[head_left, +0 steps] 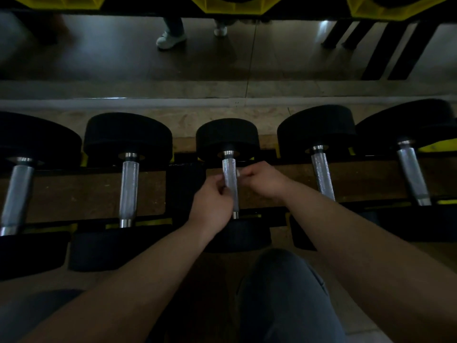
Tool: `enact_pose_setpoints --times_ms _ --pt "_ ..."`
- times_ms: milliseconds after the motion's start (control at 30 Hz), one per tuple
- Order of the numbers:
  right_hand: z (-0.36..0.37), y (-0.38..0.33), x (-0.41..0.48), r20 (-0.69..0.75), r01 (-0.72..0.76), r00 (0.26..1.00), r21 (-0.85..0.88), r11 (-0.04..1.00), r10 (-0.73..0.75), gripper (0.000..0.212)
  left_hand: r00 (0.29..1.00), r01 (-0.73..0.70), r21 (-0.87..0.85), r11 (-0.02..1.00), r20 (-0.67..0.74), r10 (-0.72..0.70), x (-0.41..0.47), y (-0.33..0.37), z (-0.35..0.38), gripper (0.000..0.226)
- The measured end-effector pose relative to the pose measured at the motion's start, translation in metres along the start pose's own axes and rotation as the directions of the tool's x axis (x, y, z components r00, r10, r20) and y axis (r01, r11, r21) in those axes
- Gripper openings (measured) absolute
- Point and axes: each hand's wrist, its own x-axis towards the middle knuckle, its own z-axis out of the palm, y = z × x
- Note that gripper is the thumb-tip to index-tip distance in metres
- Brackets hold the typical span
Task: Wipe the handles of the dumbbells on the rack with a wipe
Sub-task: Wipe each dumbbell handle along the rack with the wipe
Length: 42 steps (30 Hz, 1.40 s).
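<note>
Head view: I see five black round-headed dumbbells with knurled silver steel handles lying side by side across a black rack with yellow trim (pixel 158 221). Both bare hands meet at the middle dumbbell's handle (pixel 230 179), about halfway along its length.

The left hand (pixel 212 204) comes in from the handle's left side. Its fingers are curled and its fingertips (pixel 222 188) are bunched against the steel. From here I cannot tell whether they clasp the bar or only lie against it.

The right hand (pixel 262 179) comes in from the right with curled fingers and pinches a small white wipe (pixel 238 173), of which only a pale scrap shows. The scrap sits just at the right edge of the handle, between the two hands, and the picture is too dim for me to judge how much of it wraps the bar.

The neighbouring handles, one to the left (pixel 129 189) and one to the right (pixel 322 174), lie untouched, well apart from both hands. Below the arms a knee in grey-blue trousers (pixel 284 293) points at the rack. Beyond the dumbbells, white shoes (pixel 170 40) stand on a dark floor.
</note>
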Motion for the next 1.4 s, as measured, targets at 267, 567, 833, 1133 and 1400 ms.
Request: enact_pose_setpoints --times_ms 267,567,833,1133,1400 --pt "-0.002 0.003 0.011 0.222 -0.245 0.953 0.158 0.957 0.207 0.017 0.997 0.001 0.011 1.000 -0.081 0.000 0.007 -0.005 0.003 0.031" --pt "-0.004 0.014 0.017 0.498 -0.346 0.793 -0.108 0.932 0.352 0.018 0.996 -0.007 -0.021 1.000 -0.090 0.005 0.005 -0.002 0.003 0.033" --pt "-0.002 0.002 0.034 0.230 -0.284 0.955 0.512 0.811 0.189 0.034 0.997 -0.001 -0.063 0.998 -0.078 -0.003 0.003 -0.002 0.003 0.033" --pt "0.000 0.002 0.028 0.281 -0.314 0.935 0.371 0.874 0.216 0.027 0.997 -0.001 -0.076 0.997 -0.077 -0.005 0.000 0.000 0.001 0.034" --pt "-0.005 0.011 0.028 0.323 -0.313 0.908 0.104 0.944 0.266 0.024 0.997 0.003 -0.067 0.998 -0.074 -0.008 0.006 -0.005 0.004 0.037"
